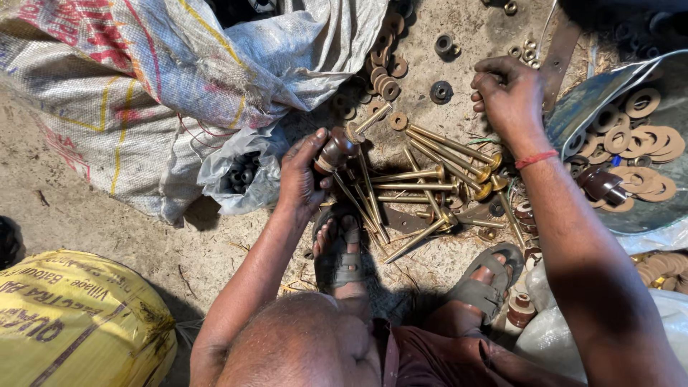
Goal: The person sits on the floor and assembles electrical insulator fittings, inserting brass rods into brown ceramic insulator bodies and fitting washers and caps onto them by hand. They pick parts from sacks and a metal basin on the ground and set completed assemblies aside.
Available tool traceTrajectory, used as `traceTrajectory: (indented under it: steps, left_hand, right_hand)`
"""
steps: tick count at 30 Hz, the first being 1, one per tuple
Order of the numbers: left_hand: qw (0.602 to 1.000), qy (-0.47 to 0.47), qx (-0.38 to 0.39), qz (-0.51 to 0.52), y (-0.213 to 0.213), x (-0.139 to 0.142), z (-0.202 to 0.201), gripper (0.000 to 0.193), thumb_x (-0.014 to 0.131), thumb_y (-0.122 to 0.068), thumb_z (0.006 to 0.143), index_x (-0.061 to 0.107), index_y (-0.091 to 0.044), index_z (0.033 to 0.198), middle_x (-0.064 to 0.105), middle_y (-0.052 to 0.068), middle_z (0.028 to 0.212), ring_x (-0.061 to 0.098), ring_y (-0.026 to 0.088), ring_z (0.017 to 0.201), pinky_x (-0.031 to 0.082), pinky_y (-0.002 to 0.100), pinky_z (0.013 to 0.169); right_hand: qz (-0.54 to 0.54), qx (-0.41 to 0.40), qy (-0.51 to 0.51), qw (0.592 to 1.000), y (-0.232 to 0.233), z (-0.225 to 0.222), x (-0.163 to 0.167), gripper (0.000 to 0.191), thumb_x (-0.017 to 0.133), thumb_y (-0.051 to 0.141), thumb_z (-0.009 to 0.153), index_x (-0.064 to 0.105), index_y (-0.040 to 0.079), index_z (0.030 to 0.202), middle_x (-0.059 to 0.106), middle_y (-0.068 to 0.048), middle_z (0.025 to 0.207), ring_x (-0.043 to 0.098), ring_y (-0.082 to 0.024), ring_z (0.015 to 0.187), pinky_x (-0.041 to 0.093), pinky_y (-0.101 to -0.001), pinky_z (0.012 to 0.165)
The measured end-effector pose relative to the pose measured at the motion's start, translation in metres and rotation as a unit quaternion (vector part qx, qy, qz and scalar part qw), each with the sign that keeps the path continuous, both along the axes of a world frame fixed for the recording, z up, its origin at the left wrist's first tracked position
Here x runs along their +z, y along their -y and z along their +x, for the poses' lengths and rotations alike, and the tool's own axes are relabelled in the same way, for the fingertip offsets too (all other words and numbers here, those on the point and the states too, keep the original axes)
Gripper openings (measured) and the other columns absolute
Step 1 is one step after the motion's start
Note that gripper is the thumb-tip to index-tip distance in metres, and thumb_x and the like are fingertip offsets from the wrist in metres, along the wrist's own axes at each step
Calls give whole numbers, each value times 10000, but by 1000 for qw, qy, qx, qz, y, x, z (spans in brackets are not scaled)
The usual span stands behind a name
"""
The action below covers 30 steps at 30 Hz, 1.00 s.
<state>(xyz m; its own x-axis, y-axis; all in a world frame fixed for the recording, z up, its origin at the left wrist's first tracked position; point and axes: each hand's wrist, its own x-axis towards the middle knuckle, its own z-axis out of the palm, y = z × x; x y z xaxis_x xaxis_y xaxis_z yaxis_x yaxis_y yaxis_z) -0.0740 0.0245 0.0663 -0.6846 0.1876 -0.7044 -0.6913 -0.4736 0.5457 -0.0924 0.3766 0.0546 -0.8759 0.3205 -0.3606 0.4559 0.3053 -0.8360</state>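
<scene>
My left hand (301, 175) grips a brass bolt fitted with a brown ceramic insulator (337, 150); its threaded end points up and to the right. My right hand (510, 93) is curled shut over the sandy ground near small loose washers (527, 51), and whether it holds one is hidden. Between the hands lies a pile of several long brass bolts (430, 179). Brown ring washers (387, 72) lie scattered above the pile.
A woven sack (143, 79) and a clear plastic bag of dark parts (240, 172) lie at left. A metal basin (616, 215) of tan washers sits at right. A yellow sack (72, 315) is at lower left. My sandalled feet (344, 251) rest below the bolts.
</scene>
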Motion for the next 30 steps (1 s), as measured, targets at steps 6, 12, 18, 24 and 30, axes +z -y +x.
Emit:
traceTrajectory:
  steps: [6,12,18,24,30]
  left_hand:
    - [1000,-4,2,17,-5,-4,-2,286,742,-294,936,675,-55,1077,696,50,861,612,87,596,347,195,371]
    - [1000,-16,-12,21,-3,-8,-7,277,740,-298,951,684,-50,1061,679,44,836,573,82,582,342,204,374]
    - [999,0,-18,49,-2,-5,-10,345,711,-328,947,650,-43,1130,712,90,887,647,142,633,354,200,382]
    - [979,-10,53,197,5,-11,-16,553,708,-442,968,603,-19,1310,693,111,1027,631,151,724,397,199,435]
    - [972,-33,87,217,14,-18,-25,629,676,-528,974,568,-12,1316,662,135,1021,660,208,806,417,215,460]
  right_hand:
    - [6,8,7,1000,7,-4,-23,190,691,32,986,709,-14,1169,737,-85,967,719,-106,735,613,-244,604]
    - [0,13,5,1000,15,-3,-26,149,697,7,1001,724,-33,1142,736,-101,957,714,-108,747,607,-238,603]
    - [-6,-45,11,999,5,-5,-26,154,672,4,976,716,2,1123,740,-83,930,725,-99,721,604,-228,566]
    - [159,151,-92,971,40,5,-28,81,737,44,991,773,54,1062,771,-101,1008,746,-160,865,622,-290,779]
    - [235,279,-131,922,133,-3,-51,244,779,182,947,751,63,1158,694,-136,981,690,-279,803,589,-420,719]
